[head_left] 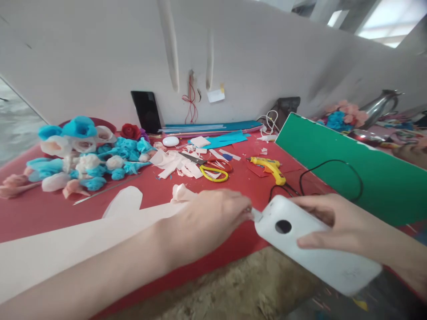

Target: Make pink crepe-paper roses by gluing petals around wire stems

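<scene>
My right hand [336, 226] is wrapped round a white power bank [320, 249], a long rounded case with a black round spot near one end. It is tilted, held over the table's front edge. At its upper left end, my left hand [216, 218] pinches a white cable plug [256, 214] that meets the case; whether it is fully in I cannot tell. Just past my left hand lies a pale paper flower piece [182, 193]. Beyond my hands are scissors [213, 172] with yellow and red handles and a yellow glue gun [268, 168].
Blue, white and pink paper flowers [90, 155] crowd the left of the red table [247, 240]. White paper [83, 244] lies under my left arm. A green board [343, 164] stands at right, with a black cord before it. A black phone [146, 111] leans on the wall.
</scene>
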{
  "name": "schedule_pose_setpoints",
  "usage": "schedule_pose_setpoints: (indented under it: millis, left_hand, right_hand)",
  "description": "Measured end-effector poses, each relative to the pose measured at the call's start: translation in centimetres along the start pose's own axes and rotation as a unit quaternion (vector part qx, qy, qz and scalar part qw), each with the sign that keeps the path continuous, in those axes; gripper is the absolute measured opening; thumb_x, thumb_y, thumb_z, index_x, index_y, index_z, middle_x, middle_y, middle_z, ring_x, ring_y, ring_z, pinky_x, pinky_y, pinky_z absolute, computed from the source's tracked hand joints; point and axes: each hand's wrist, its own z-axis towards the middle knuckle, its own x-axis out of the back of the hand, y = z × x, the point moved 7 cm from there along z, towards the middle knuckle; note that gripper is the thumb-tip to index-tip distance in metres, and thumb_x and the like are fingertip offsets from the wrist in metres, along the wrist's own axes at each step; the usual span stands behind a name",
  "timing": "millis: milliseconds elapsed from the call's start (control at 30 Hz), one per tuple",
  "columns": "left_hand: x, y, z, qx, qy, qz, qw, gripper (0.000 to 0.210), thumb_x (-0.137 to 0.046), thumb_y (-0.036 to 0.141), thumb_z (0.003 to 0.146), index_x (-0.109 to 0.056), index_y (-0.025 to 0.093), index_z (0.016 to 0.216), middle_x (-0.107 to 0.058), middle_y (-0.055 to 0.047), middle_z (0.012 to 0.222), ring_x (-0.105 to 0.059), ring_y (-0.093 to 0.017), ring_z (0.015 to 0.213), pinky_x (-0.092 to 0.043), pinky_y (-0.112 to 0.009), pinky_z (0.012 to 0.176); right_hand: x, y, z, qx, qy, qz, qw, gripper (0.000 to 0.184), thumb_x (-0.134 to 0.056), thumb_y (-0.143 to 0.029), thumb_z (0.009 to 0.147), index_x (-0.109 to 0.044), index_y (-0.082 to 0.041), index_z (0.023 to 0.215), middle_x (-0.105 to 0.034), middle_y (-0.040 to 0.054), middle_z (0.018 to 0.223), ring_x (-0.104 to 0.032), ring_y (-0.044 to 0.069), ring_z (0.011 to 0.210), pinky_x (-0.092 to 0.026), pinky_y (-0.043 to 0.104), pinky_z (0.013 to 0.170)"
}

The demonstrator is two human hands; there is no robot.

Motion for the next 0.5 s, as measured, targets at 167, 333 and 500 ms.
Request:
schedule_pose_setpoints:
  millis: [167, 333, 500]
  left_hand:
    - [2.2, -2.7, -3.0, 0.045, 0.199, 0.108, 0.973, 0.061, -0.045, 0.046, 0.088, -0.03, 0.012, 0.136, -0.051, -0.019, 0.129, -0.052, -0.033, 0.115, -0.05, -0.045, 0.084]
    - [-0.3, -5.2, -5.2, 0.114, 0.127, -0.004, 0.985, 0.04, -0.032, 0.041, 0.094, -0.037, 0.021, 0.128, -0.064, -0.008, 0.106, -0.066, -0.018, 0.075, -0.052, -0.028, 0.061]
    - [0.8, -3.0, -4.3, 0.074, 0.156, -0.046, 0.984, 0.027, -0.028, 0.02, 0.094, -0.053, 0.017, 0.085, -0.058, 0.001, 0.067, -0.053, -0.01, 0.055, -0.04, -0.018, 0.051]
  right_hand:
    - [1.8, 0.1, -0.3, 0.004, 0.036, 0.091, 0.995, 0.063, -0.078, -0.038, 0.063, -0.055, -0.019, 0.12, -0.065, 0.004, 0.101, -0.063, 0.019, 0.086, -0.052, 0.018, 0.063]
    - [2.1, 0.7, -0.6, 0.012, 0.046, 0.11, 0.993, 0.078, -0.079, -0.036, 0.065, -0.041, -0.027, 0.133, -0.055, 0.0046, 0.123, -0.059, 0.023, 0.1, -0.054, 0.021, 0.067]
    - [0.9, 0.4, -0.1, 0.02, 0.039, 0.138, 0.99, 0.074, -0.079, -0.035, 0.064, -0.046, -0.027, 0.129, -0.056, 0.0032, 0.119, -0.057, 0.022, 0.104, -0.053, 0.022, 0.073]
